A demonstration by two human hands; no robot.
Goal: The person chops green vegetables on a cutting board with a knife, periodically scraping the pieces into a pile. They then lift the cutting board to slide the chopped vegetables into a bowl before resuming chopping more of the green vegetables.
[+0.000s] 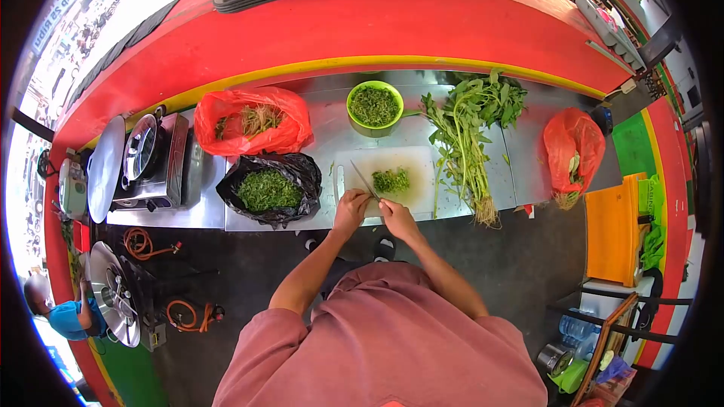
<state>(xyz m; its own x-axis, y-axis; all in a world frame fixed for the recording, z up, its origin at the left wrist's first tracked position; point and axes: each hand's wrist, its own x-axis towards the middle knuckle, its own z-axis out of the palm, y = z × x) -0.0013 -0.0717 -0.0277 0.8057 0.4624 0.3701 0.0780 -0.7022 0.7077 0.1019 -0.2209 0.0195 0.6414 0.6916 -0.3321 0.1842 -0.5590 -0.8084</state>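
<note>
A knife (pixel 362 177) slants over the left part of the white cutting board (pixel 348 160), its tip pointing away from me. My right hand (pixel 400 220) is closed around its near end at the board's front edge. My left hand (pixel 351 211) is beside it with fingers curled in, the fingertips close against the lower blade; whether they pinch it or something small is hidden. Just beyond my hands, a small heap of chopped greens (pixel 391 180) lies on the board. Behind the board stands a green container (pixel 375 130) full of chopped greens.
Leafy stalks with roots (pixel 469 143) lie right of the board. A black bag (pixel 308 188) of chopped greens and a red bag (pixel 294 117) stand left. Another red bag (pixel 575 139) is far right. A gas stove (pixel 175 158) stands left; a person (pixel 72 316) is beyond.
</note>
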